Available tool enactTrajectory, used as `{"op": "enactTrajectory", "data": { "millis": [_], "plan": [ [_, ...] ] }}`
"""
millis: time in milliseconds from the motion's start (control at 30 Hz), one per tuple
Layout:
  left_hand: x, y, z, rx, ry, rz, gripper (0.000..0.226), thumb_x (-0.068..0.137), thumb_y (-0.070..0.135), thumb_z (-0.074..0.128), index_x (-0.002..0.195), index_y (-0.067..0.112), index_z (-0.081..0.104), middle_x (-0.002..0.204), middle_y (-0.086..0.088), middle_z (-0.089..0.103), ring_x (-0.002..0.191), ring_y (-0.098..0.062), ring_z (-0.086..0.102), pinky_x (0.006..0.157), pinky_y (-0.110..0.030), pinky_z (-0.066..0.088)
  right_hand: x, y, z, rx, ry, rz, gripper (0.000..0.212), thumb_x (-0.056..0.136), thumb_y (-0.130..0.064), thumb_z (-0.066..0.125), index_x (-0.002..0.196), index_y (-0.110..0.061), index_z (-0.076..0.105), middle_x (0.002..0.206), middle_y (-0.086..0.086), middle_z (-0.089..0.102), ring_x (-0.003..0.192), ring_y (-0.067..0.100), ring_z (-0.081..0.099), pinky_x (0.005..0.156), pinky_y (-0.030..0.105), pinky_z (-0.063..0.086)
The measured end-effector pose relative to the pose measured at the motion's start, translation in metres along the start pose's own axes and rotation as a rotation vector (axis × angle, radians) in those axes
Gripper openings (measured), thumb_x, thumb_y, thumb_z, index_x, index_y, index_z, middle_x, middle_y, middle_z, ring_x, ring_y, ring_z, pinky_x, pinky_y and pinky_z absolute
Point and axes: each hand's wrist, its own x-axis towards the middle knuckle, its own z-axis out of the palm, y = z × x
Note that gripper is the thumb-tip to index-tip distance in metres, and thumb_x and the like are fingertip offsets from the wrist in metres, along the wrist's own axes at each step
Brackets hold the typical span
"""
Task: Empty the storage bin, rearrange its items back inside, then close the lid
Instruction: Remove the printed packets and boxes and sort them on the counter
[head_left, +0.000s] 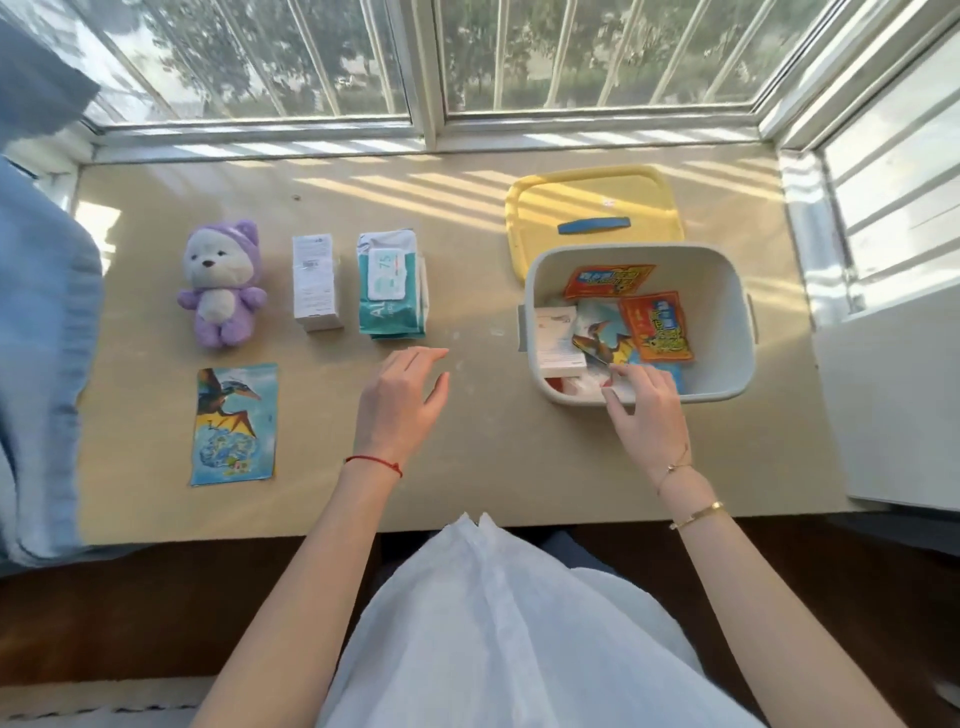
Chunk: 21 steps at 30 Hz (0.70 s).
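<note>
The bin (724, 312), pale grey and open, stands on the right of the table (467, 467), with its yellow lid (587, 202) lying flat just behind it, touching or nearly so. Inside the bin lie two orange packets (655, 326), a white box (557, 340) against the left wall, and a dinosaur packet (602, 340) tilted in the middle.

The right hand (647, 410) reaches over the bin's near rim, its fingertips (621, 370) pinched on the lower edge of the dinosaur packet. The left hand (402, 400) hovers over the table in front of the wipes, fingers loosely spread, holding nothing.

Already laid out on the left of the table, in a row: a purple plush bear (221, 283), a tall white carton (314, 283) and a teal pack of wipes (392, 286), each apart from the next. In front of the bear lies a second dinosaur card (234, 423), flat. A blue cloth (36, 338) hangs over the table's left edge.
</note>
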Motion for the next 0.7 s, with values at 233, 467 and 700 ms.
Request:
{"op": "enactTrajectory", "data": {
  "millis": [233,467,700],
  "plan": [
    [0.041,0.089,0.072,-0.032,0.005,0.019,0.027,0.088,0.018,0.061,0.114,0.015,0.065,0.108,-0.001,0.067,0.102,-0.019,0.061,0.090,-0.033,0.048,0.053,0.085,-0.023,-0.067,-0.163,-0.005,0.032,0.088,-0.018,0.063,0.118,-0.008,0.059,0.114,0.010,0.061,0.108,0.027,0.049,0.096,0.037,0.044],
    [0.085,0.125,0.139,-0.016,-0.093,0.018,0.027,0.089,0.017,0.060,0.116,0.015,0.064,0.107,-0.004,0.067,0.099,-0.022,0.061,0.083,-0.033,0.049,0.104,0.125,0.001,-0.104,-0.350,-0.064,0.037,0.088,-0.023,0.063,0.121,-0.009,0.053,0.115,0.009,0.057,0.110,0.025,0.049,0.099,0.034,0.041],
    [0.116,0.113,0.204,0.054,-0.292,-0.115,0.036,0.094,0.028,0.051,0.128,0.016,0.055,0.123,-0.002,0.061,0.109,-0.022,0.056,0.092,-0.035,0.046,0.126,0.140,0.041,-0.096,-0.493,-0.071,0.042,0.087,-0.026,0.063,0.125,-0.011,0.051,0.118,0.009,0.054,0.112,0.026,0.047,0.096,0.033,0.039]
  ]
}}
